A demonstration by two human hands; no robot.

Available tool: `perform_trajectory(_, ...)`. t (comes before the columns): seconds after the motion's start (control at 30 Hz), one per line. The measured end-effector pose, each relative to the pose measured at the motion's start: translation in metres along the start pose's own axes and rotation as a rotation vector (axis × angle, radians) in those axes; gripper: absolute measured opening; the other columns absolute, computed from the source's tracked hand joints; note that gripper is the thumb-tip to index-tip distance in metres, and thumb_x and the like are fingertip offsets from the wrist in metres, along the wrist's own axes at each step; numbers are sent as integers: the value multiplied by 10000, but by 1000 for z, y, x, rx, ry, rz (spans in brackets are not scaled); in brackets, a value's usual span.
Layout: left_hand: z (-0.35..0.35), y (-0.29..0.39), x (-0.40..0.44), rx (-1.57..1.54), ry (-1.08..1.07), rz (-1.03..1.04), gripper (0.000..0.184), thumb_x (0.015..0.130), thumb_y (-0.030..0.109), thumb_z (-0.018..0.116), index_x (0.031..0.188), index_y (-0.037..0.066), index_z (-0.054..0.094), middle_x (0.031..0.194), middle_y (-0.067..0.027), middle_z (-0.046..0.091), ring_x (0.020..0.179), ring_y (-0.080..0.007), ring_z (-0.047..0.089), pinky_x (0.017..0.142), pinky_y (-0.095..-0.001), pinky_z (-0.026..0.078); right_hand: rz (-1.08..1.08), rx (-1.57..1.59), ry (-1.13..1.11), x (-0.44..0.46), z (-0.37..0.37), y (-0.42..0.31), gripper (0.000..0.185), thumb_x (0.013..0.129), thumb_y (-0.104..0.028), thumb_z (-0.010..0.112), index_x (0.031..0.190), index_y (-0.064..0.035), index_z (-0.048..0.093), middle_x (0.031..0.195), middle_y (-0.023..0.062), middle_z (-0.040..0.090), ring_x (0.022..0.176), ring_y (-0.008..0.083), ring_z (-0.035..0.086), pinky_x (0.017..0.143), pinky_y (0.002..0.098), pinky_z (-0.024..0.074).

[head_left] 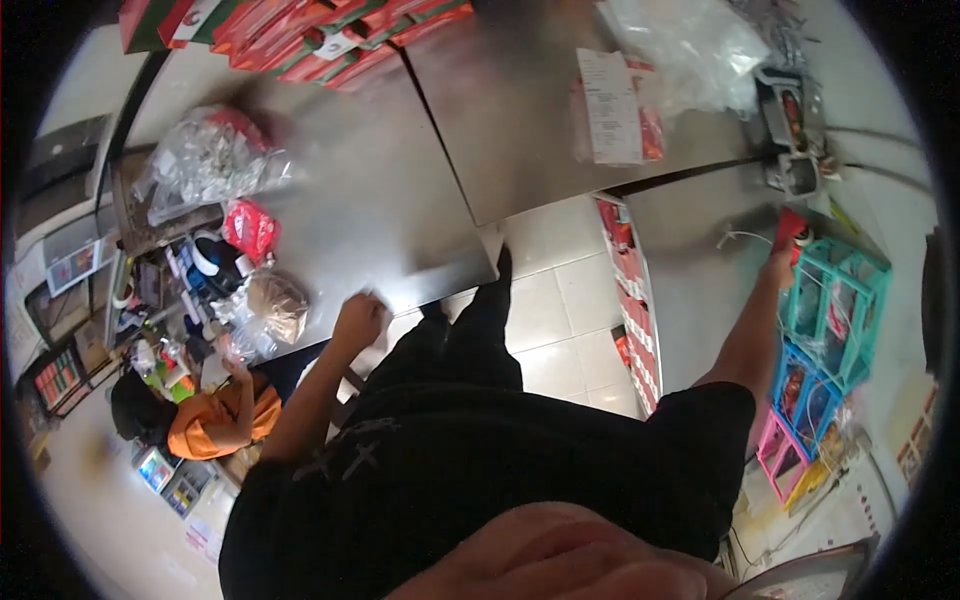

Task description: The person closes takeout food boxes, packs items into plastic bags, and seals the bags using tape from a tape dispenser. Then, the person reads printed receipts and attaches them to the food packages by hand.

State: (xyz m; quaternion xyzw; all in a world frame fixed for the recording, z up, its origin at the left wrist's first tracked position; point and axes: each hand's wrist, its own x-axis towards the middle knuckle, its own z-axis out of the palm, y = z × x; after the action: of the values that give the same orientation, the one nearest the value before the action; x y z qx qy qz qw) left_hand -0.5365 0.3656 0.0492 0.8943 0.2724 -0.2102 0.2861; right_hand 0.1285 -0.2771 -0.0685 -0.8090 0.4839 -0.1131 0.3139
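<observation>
My right hand reaches out to the right, beside a teal plastic basket. Its fingers are closed around a small red object with a dark part, whose kind I cannot make out. My left hand is near the front edge of the steel table. Its fingers are blurred, and I see nothing in them. Left of it on the table lies a clear bag with brown contents.
Red and green packets are piled at the far edge. A paper receipt lies on red packets beside clear plastic bags. Blue and pink baskets adjoin the teal one. A person in orange sits at the left.
</observation>
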Motion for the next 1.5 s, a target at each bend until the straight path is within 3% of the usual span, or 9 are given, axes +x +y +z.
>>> perform_trajectory(0.07, -5, 65, 86, 45, 111, 261, 172, 809, 166, 630, 746, 9, 665, 802, -218, 647, 841, -420, 617, 770, -537, 504, -133, 121, -48, -50, -41, -6, 807, 622, -586, 879, 1011, 105, 727, 1057, 214, 733, 943, 323, 689, 862, 439, 537)
perform_trajectory(0.2, -55, 253, 209, -113, 436, 393, 345, 868, 343, 696, 1018, 32, 707, 1031, -195, 643, 990, -379, 628, 851, -479, 535, -680, 117, -148, -69, -87, 19, 632, 740, -484, 829, 1048, 61, 743, 1049, 195, 745, 928, 290, 696, 865, 398, 516)
perform_trajectory(0.47, -34, 435, 389, -241, 305, 212, 447, 856, 265, 699, 1161, -56, 643, 1041, -226, 715, 975, -367, 712, 840, -477, 575, -443, 497, -555, -230, -274, 56, 292, 842, -236, 795, 974, 5, 696, 815, 12, 641, 739, 132, 592, 674, 305, 471)
perform_trajectory(0.53, -25, 431, 405, -326, 333, 245, 380, 860, 233, 670, 1124, -41, 669, 996, -229, 720, 963, -374, 713, 840, -472, 578, -368, 530, -635, -259, -308, 88, 106, 860, -133, 753, 904, -63, 686, 749, -66, 572, 545, 39, 423, 490, 239, 274)
perform_trajectory(0.8, -101, 260, 210, -914, 427, 205, 238, 766, 136, 624, 944, 19, 730, 900, -258, 700, 860, -425, 698, 809, -485, 562, -302, 445, -926, -374, -349, 185, 196, 865, -175, 730, 969, -20, 670, 684, -26, 568, 517, 54, 419, 472, 256, 289)
perform_trajectory(1.1, -185, 10, -29, -466, 536, 346, 383, 739, 79, 636, 1105, 15, 726, 1005, -244, 703, 966, -390, 684, 871, -466, 541, -433, 449, -1303, -541, -320, 86, 330, 867, -148, 706, 1106, 64, 626, 1032, 158, 685, 897, 249, 660, 815, 342, 528)
perform_trajectory(1.23, -210, -80, -135, -338, 595, 275, 503, 684, 26, 623, 1174, 68, 726, 1031, -236, 702, 963, -386, 680, 875, -471, 540, -519, 421, -1423, -524, -254, 72, 339, 848, -135, 735, 1095, 74, 633, 1019, 186, 667, 935, 294, 661, 792, 384, 548)
perform_trajectory(1.37, -239, -174, -278, -455, 782, 7, 433, 733, 46, 668, 1158, 92, 735, 969, -217, 701, 900, -376, 674, 828, -444, 533, -1129, 50, -1196, -572, -241, 46, 314, 865, -160, 737, 1041, 77, 630, 940, 154, 637, 886, 272, 642, 735, 374, 536)
perform_trajectory(1.5, -222, -244, -384, -504, 975, -127, 250, 763, 85, 674, 990, -10, 723, 863, -237, 687, 819, -410, 664, 756, -459, 533, -927, 228, -1412, -682, -256, 32, 341, 921, -239, 689, 994, 86, 614, 938, 138, 610, 837, 250, 620, 719, 359, 534)
